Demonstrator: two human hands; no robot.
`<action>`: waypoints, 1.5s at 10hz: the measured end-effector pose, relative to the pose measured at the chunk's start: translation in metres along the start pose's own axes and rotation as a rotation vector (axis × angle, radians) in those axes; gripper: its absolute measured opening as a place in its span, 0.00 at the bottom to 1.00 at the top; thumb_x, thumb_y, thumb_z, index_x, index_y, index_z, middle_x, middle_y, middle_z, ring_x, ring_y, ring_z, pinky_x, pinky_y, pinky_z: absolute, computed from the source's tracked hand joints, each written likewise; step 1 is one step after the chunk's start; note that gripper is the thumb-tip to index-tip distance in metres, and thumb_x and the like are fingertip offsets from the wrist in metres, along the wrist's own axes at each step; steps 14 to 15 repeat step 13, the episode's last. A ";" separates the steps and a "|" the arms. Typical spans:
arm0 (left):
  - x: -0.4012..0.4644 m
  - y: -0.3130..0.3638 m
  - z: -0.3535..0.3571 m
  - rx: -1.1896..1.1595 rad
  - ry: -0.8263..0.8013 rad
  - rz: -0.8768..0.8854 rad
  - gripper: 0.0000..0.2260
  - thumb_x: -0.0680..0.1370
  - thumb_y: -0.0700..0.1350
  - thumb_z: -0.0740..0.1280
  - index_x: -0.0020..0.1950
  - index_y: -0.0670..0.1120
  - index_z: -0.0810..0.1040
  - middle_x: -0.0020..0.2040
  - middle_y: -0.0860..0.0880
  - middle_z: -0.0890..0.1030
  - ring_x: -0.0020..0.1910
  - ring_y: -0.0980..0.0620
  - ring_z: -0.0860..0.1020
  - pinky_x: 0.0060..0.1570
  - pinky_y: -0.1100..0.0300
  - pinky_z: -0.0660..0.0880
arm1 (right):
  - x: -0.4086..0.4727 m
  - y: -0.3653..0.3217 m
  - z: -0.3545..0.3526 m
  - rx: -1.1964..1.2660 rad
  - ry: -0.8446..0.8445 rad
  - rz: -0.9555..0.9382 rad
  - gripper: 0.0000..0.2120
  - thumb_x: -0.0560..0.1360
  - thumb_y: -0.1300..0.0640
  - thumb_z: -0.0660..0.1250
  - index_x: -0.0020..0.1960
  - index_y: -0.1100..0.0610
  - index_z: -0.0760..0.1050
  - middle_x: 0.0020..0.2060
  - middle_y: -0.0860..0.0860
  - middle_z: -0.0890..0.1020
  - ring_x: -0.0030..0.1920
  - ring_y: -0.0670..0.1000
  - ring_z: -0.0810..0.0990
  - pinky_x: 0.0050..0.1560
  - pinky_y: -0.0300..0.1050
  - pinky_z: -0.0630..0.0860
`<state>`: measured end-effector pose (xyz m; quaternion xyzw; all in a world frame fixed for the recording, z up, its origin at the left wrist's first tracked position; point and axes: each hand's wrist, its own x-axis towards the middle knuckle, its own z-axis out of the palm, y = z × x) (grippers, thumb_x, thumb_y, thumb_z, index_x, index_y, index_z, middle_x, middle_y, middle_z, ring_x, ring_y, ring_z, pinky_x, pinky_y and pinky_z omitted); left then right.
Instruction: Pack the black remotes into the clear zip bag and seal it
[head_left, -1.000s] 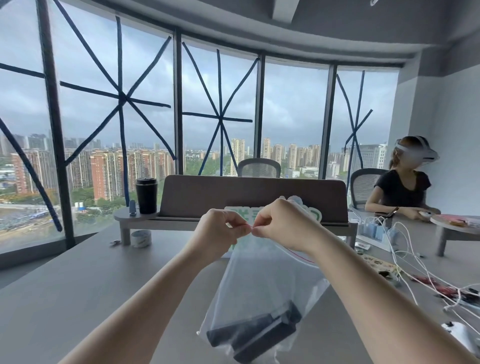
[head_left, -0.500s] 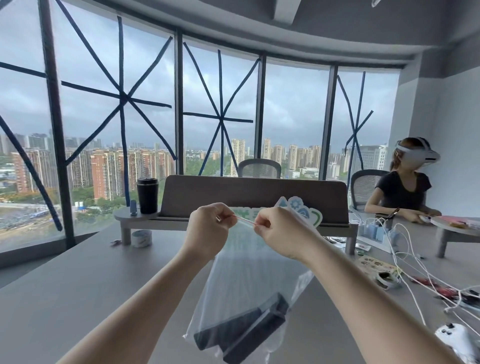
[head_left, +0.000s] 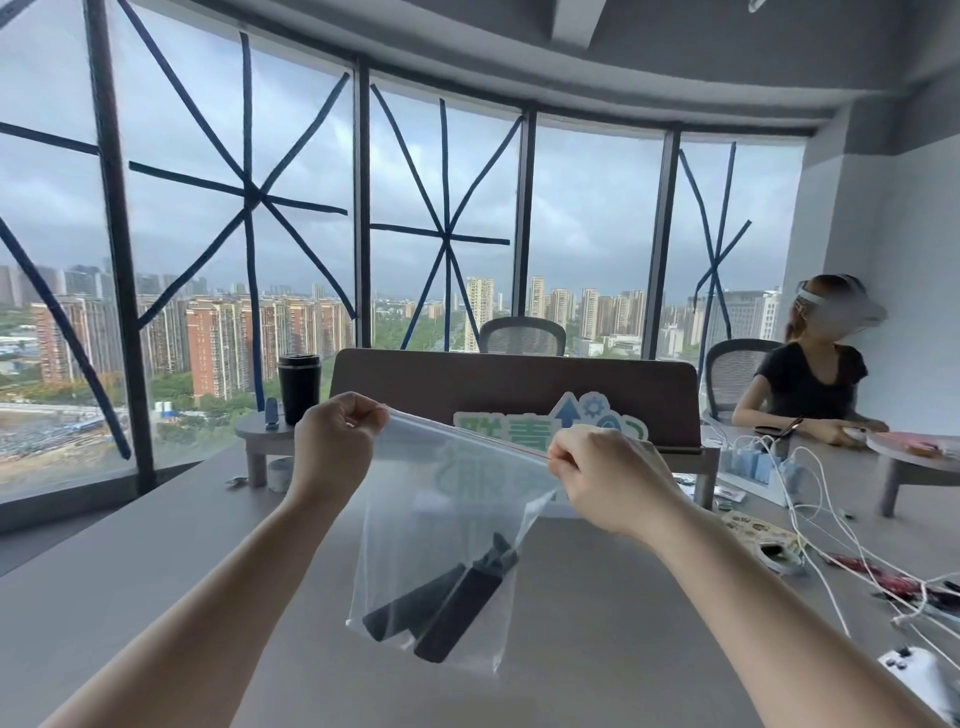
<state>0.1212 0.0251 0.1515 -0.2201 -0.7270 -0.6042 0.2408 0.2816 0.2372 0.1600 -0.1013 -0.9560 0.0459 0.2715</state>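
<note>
A clear zip bag (head_left: 447, 514) hangs in the air above the grey table (head_left: 156, 561), held up by its top strip. My left hand (head_left: 332, 441) pinches the strip's left end. Its right end is pinched by my right hand (head_left: 608, 478). The strip runs taut between them, sloping down to the right, with a thin red line along it. Two black remotes (head_left: 447, 603) lie slanted at the bottom of the bag, side by side. Whether the strip is pressed closed along its whole length I cannot tell.
A brown desk divider (head_left: 519, 384) on a riser stands behind the bag, with a green-and-white sign (head_left: 571, 421) and a black tumbler (head_left: 297, 387). White cables (head_left: 810, 509) and clutter cover the table's right side. A person in a headset (head_left: 815, 379) sits at far right.
My hands have slid apart along the bag's top strip, the right one going right and down. The bag has swung, so the remotes now slant more steeply.
</note>
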 end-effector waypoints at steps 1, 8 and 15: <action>0.004 -0.008 -0.007 -0.047 -0.020 -0.027 0.07 0.73 0.39 0.70 0.34 0.47 0.80 0.23 0.54 0.76 0.26 0.51 0.70 0.31 0.60 0.66 | -0.001 -0.006 -0.004 -0.007 0.025 -0.011 0.07 0.78 0.57 0.61 0.42 0.51 0.74 0.46 0.46 0.81 0.47 0.53 0.78 0.46 0.48 0.71; 0.150 -0.173 -0.068 -0.117 0.072 -0.281 0.09 0.77 0.37 0.64 0.37 0.46 0.76 0.40 0.42 0.82 0.40 0.42 0.83 0.38 0.50 0.81 | 0.193 -0.111 0.153 0.352 0.144 -0.010 0.08 0.76 0.55 0.66 0.42 0.52 0.82 0.38 0.46 0.85 0.41 0.52 0.81 0.41 0.48 0.79; -0.009 -0.276 -0.102 0.094 0.121 -0.531 0.10 0.75 0.35 0.63 0.52 0.43 0.80 0.45 0.44 0.82 0.42 0.46 0.79 0.45 0.53 0.74 | 0.068 -0.090 0.229 0.690 -0.221 0.128 0.11 0.76 0.53 0.69 0.58 0.48 0.83 0.42 0.46 0.87 0.29 0.38 0.76 0.46 0.49 0.82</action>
